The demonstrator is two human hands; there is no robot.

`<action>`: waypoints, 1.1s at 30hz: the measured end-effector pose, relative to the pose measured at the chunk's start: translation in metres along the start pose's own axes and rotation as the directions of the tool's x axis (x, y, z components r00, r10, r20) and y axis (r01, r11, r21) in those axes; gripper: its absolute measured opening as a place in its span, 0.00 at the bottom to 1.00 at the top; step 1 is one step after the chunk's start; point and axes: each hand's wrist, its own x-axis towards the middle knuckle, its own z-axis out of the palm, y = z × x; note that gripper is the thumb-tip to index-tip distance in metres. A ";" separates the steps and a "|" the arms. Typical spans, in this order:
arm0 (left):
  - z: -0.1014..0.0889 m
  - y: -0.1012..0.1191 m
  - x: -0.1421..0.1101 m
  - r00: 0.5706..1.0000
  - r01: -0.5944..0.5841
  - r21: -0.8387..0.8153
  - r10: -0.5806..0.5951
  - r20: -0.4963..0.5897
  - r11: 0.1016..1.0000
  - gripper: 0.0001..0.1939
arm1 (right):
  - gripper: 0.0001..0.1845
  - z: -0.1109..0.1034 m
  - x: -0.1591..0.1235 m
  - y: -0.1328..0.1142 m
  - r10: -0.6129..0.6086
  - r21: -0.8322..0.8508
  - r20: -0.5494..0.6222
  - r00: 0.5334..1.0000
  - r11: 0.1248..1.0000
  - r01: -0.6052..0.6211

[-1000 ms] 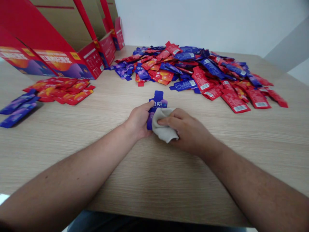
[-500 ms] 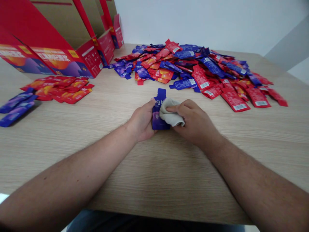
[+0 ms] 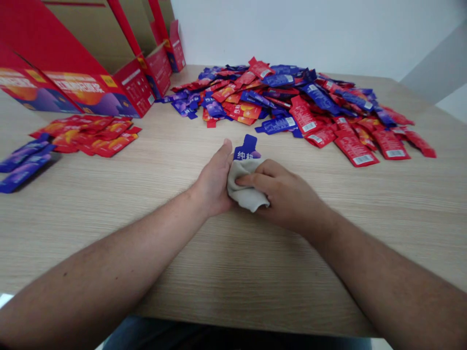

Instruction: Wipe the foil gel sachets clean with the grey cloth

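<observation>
A purple sachet (image 3: 247, 147) with white lettering lies in my left hand (image 3: 216, 184), its narrow neck pointing away from me. The left thumb is raised along the sachet's left side, and the other fingers are hidden beneath it. My right hand (image 3: 282, 189) is closed on a crumpled pale grey cloth (image 3: 246, 182), pressing it with the index finger over the sachet. The cloth covers the sachet's lower part, so only the neck and upper print show.
A large heap of red and purple sachets (image 3: 270, 97) spreads along the back of the wooden table (image 3: 226, 272). At left lie a group of red sachets (image 3: 87, 133) and several purple ones (image 3: 27, 155). Open red cartons (image 3: 91, 92) stand behind them, beside a white wall.
My right hand has moved the cloth down and left across the sachet, covering its lower part. The left thumb has lifted off the sachet's edge, and the sachet has tilted slightly.
</observation>
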 end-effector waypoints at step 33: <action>-0.011 -0.010 0.004 0.996 -0.020 0.199 0.037 -0.081 0.980 0.27 | 0.23 -0.006 0.004 0.025 0.021 -0.034 -0.252 0.968 0.999 -0.031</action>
